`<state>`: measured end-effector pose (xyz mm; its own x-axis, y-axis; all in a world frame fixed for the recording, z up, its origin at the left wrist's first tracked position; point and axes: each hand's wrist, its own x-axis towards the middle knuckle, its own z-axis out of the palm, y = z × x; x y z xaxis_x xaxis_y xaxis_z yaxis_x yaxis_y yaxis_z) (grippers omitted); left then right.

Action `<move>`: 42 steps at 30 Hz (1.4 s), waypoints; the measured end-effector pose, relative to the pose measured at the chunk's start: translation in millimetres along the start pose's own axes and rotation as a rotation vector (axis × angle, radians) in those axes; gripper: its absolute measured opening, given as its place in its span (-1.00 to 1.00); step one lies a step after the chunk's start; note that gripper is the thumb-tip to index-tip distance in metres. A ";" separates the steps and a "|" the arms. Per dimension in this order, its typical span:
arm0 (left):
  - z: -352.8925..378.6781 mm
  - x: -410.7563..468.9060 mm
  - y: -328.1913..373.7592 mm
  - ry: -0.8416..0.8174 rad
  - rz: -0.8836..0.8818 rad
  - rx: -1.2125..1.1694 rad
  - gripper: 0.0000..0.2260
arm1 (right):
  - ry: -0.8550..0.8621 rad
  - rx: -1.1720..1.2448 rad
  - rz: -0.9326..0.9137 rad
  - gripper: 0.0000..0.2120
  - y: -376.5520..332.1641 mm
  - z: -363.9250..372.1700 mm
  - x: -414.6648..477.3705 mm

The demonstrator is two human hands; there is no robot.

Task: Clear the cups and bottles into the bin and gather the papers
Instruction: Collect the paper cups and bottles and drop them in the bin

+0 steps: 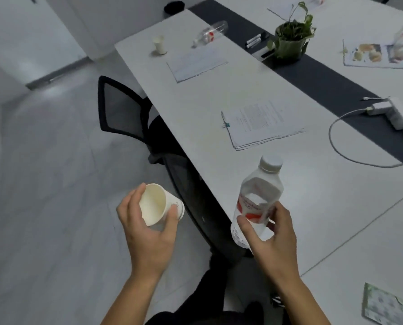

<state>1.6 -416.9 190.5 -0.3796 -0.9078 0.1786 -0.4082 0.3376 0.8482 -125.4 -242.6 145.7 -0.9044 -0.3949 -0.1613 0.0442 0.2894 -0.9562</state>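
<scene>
Left hand grips cup (tilted); right hand grips bottle.

The cup is white with a cream inside; the clear bottle has a red-and-white label and white cap.

Left hand and right hand: both bare, without gloves, rings, or a watch, each with short, unpainted nails where the fingertips show. Both forearms are uncovered from the wrist to the lower edge of the frame, with no sleeve cuff in view. Between the forearms, dark clothing covers the lower body; its cut and fabric cannot be made out in the blur.
</scene>
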 end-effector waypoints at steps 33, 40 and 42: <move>-318.5 462.3 -309.4 0.236 -0.230 -0.083 -0.35 | -0.365 -0.047 -0.205 -0.48 -181.3 625.2 146.4; -347.7 655.9 -312.5 0.273 -0.173 -0.063 -0.36 | -0.425 -0.060 -0.211 -0.40 -278.9 772.6 279.0; -356.4 704.0 -322.5 0.314 -0.178 -0.081 -0.35 | -0.460 -0.086 -0.236 -0.39 -305.0 816.1 310.1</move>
<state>162.0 -1253.7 220.5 -0.0304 -0.9869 0.1584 -0.3735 0.1582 0.9140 -73.1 -1164.9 188.0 -0.6052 -0.7943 -0.0533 -0.1904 0.2094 -0.9591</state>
